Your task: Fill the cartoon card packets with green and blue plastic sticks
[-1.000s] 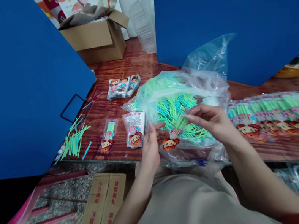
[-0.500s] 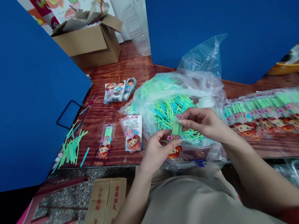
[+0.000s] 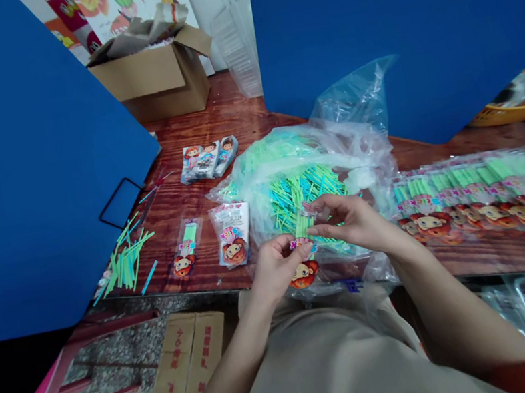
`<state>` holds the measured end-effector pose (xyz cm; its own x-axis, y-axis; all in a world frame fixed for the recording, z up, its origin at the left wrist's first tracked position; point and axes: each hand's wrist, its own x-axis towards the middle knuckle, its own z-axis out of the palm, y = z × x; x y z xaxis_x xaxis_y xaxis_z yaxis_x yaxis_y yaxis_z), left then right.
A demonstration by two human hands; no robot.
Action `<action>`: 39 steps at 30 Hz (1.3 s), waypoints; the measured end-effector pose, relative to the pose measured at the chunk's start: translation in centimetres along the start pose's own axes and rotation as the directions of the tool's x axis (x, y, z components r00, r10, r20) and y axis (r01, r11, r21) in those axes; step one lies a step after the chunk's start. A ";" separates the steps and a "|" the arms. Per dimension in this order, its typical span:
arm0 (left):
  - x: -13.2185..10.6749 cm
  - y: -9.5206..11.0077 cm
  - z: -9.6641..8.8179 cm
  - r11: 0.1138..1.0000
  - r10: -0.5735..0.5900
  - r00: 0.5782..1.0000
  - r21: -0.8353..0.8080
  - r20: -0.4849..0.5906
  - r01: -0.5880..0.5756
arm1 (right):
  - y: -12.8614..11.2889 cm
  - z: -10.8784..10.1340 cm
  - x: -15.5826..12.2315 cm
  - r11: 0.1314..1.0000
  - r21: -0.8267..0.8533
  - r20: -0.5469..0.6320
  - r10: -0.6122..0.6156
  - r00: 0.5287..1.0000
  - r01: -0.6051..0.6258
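Observation:
My left hand pinches a small clear packet printed with a cartoon face, with green sticks standing in it. At the packet's upper end, the thumb and fingers of my right hand close on its edge. Behind it, a heap of thin green and blue sticks lies in a large clear plastic bag. To the left are a stack of printed packets and one packet with sticks. Overlapping filled packets form a row on the right.
Loose sticks lie at the table's left end. More printed packets sit farther back. Blue panels hang at both sides. An open cardboard box stands at the back; a yellow basket is far right.
Both hands stay at the packet. The packet and my right hand have shifted slightly down and left, and more of the cartoon face shows below my left fingers.

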<state>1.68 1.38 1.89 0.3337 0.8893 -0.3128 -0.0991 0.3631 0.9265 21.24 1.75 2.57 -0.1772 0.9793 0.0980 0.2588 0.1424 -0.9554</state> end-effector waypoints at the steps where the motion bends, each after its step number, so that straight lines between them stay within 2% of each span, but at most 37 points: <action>1: 0.0 0.2 0.0 1.000 0.003 1.000 0.019 0.011 -0.003 | 0.0 0.1 0.0 1.000 0.017 -0.010 -0.002 1.000 0.002; 3: 0.0 0.4 -0.1 0.998 0.007 0.999 0.065 0.037 -0.010 | 0.0 0.2 0.0 0.998 0.061 -0.021 -0.011 1.000 0.013; 7: 0.0 0.3 -0.2 0.994 0.034 0.999 0.105 0.025 -0.037 | 0.1 0.4 0.0 0.997 0.079 -0.013 -0.020 1.000 0.021; 10: 0.1 0.1 -0.2 0.993 0.041 0.999 0.111 0.025 -0.043 | 0.2 0.6 0.0 0.993 0.115 -0.051 0.004 0.999 0.001; 15: 0.3 -0.3 0.0 0.999 0.020 1.000 0.042 0.024 -0.021 | -0.2 1.5 -0.1 0.960 0.278 -0.093 0.057 0.994 -0.029; 23: 0.4 -1.2 0.0 0.999 0.019 0.998 -0.041 -0.059 -0.021 | -0.2 3.0 0.0 0.914 0.406 -0.140 0.082 0.987 -0.018; 29: 0.3 -1.1 -0.1 0.999 0.052 0.997 0.012 -0.049 -0.051 | 0.1 3.2 0.0 0.896 0.437 -0.110 0.137 0.984 -0.076; 34: 0.3 -1.3 -0.1 0.999 0.050 0.996 -0.012 -0.076 -0.051 | -0.4 3.3 0.0 0.906 0.419 -0.175 0.147 0.973 -0.062; 39: 0.3 -1.1 0.0 0.999 0.033 0.994 -0.030 -0.104 -0.037 | -0.3 3.4 0.1 0.894 0.441 -0.180 0.178 0.967 -0.083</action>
<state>1.87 1.26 0.81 0.2307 0.9250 -0.3018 -0.1394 0.3384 0.9306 17.89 1.31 1.95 0.0453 0.9986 -0.0254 -0.1724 -0.0173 -0.9849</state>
